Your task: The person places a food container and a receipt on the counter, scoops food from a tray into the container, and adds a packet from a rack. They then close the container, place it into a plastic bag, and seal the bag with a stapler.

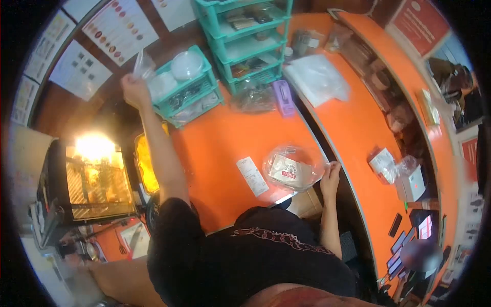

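My left hand (pixel 136 92) is raised at the back left, fingers closed on a thin clear plastic piece (pixel 144 64), maybe a small bag. It is beside a teal basket (pixel 190 102) holding white round lids (pixel 187 65). Low on the right, my right hand (pixel 331 179) pinches the edge of a clear plastic bag (pixel 318 169). Inside the bag lies a beige paper packet (pixel 289 171) with a dark and red logo. A printed receipt (pixel 252 176) lies flat on the orange counter (pixel 209 148), just left of the bag.
A teal shelf rack (pixel 250 46) stands at the back. A purple stapler-like object (pixel 283 98) sits before it, near stacked clear plastic bags (pixel 318 79). At left glows a lit display case (pixel 97 179), beside a yellow-filled tray (pixel 146 162). Phones (pixel 396 256) lie at right.
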Demonstrator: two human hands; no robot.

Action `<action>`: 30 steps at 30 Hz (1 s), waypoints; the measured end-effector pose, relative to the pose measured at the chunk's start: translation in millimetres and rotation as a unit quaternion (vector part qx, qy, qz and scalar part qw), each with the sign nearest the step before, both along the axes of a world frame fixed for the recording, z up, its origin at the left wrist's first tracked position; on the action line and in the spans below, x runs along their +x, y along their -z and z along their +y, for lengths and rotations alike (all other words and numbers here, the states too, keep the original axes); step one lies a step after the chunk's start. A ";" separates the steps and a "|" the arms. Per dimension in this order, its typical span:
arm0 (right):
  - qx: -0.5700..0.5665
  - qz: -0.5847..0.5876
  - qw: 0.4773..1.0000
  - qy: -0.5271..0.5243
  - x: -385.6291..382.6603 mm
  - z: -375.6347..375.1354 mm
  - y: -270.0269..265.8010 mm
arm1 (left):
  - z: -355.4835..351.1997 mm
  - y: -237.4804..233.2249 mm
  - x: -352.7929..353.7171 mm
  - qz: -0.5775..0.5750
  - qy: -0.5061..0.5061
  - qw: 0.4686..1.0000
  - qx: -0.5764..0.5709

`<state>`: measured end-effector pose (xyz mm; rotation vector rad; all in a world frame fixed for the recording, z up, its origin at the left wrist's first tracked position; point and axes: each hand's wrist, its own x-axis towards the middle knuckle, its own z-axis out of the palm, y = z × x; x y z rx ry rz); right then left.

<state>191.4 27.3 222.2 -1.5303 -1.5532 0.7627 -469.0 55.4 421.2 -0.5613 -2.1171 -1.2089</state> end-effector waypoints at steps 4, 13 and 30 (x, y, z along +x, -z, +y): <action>0.010 0.041 0.996 0.074 -16.5 -1.4 -16.1 | 55.8 66.6 -116.0 -0.083 0.064 0.958 -0.265; -0.038 -0.044 0.998 0.011 -19.3 -10.1 -45.4 | -3.3 23.0 113.4 -0.001 0.241 0.964 -0.110; -0.052 -0.021 0.990 -0.131 -18.0 -21.9 -97.6 | -57.5 121.6 366.0 -0.114 0.491 0.762 -0.406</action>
